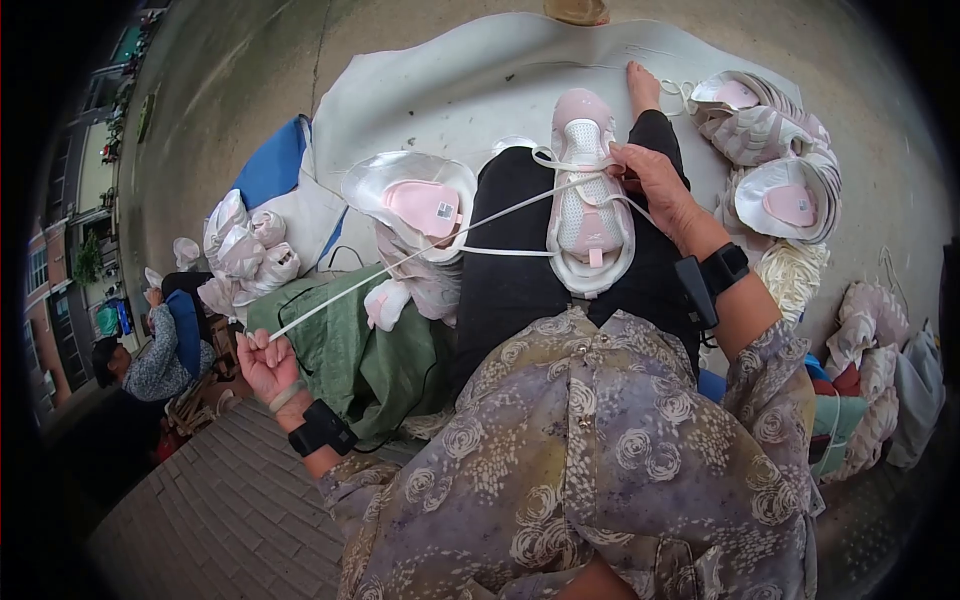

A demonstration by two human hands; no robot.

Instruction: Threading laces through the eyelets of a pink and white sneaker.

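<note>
A pink and white shoe upper (583,225) lies lengthwise on my lap, its rounded toe pointing away from me. A white shoelace (400,263) runs from its upper part in a taut straight line down to the left. My left hand (266,368), out beside my left thigh, is closed round that lace. My right hand (662,192) is at the right edge of the shoe upper, thumb and fingers pinched on the lace near the toe. A loose loop of lace stands over the toe end, and another stretch sags across my left thigh.
Stacked shoe uppers (415,205) lean by my left thigh, above a green sack (355,345). More nested uppers (785,190) lie right on the white sheet (430,105), near a bundle of cream laces (793,270). Another person (165,345) sits far left.
</note>
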